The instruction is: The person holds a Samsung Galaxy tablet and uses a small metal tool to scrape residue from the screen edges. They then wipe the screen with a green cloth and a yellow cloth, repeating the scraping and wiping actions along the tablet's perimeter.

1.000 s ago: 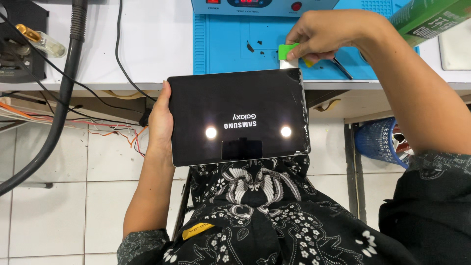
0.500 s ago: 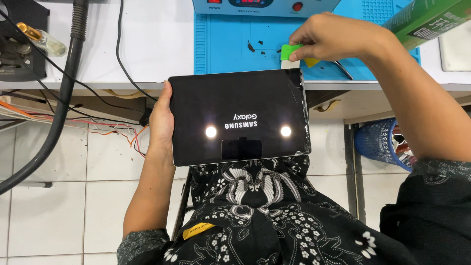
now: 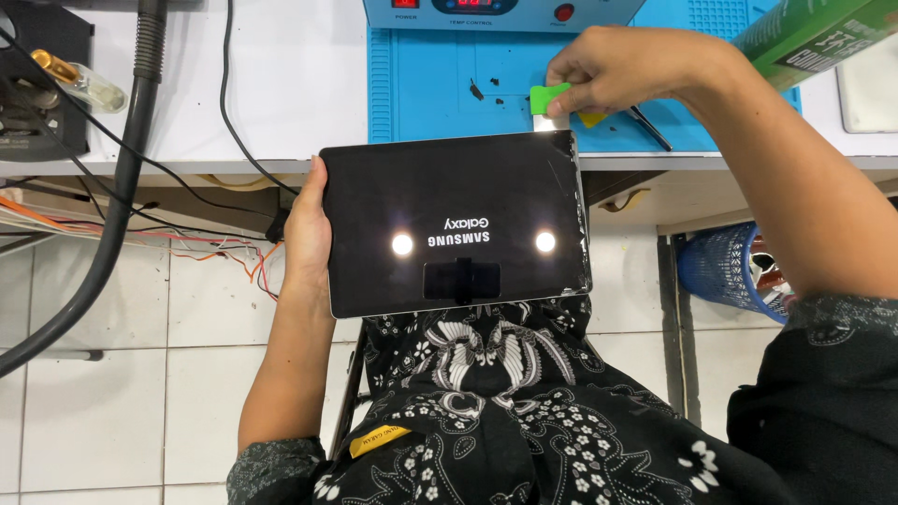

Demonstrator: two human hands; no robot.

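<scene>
Black and shiny, the tablet (image 3: pixel 454 224) rests on the person's lap just below the white surface (image 3: pixel 281 84), with the left hand (image 3: pixel 309 234) clenched on its left edge. The right hand (image 3: pixel 622 70) has its fingers (image 3: pixel 572 93) grasping a green scraper (image 3: pixel 550 101) at the tablet's top right corner, where the cracked edge looks only just started and the other sides look shut. There is open room on the blue mat (image 3: pixel 449 84) above the tablet, but a basket (image 3: pixel 725 271) sits near its right side.

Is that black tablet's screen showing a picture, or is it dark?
Dark. The tablet, steadied by the left hand, shows only a black glass face with two reflected lamp spots; its right edge looks cracked.
</scene>
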